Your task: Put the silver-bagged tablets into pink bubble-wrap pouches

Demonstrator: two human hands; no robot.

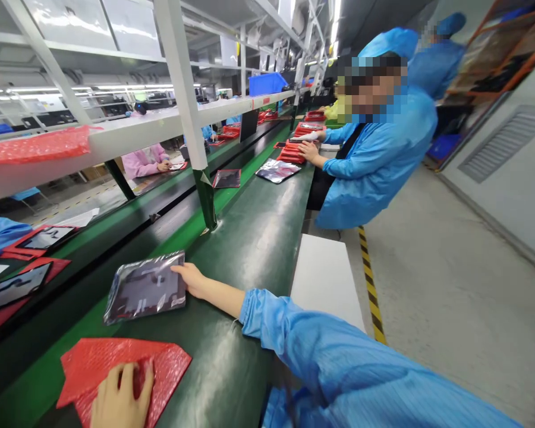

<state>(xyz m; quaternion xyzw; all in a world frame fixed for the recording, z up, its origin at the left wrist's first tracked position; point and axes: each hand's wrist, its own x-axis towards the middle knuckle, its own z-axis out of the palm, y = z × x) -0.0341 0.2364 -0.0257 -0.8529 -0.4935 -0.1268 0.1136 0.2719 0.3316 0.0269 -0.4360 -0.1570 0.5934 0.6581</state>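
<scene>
My right hand [191, 279] reaches out along the green belt [249, 238] and grips the right edge of a silver anti-static bag [145, 286] with a dark flat device inside. The thumb lies on top of the bag and the fingers are hidden under its edge. My left hand [120, 397] lies at the bottom of the view, fingers flat and slightly apart, pressing on a red bubble-wrap pouch [116, 365] that rests on the belt near me.
A white upright post [185, 113] stands on the belt just beyond the silver bag. A white stool top [325, 279] sits to my right. A co-worker in a blue coat [374, 160] handles red pouches [292, 154] farther along. More bagged devices [276, 170] lie on the belt.
</scene>
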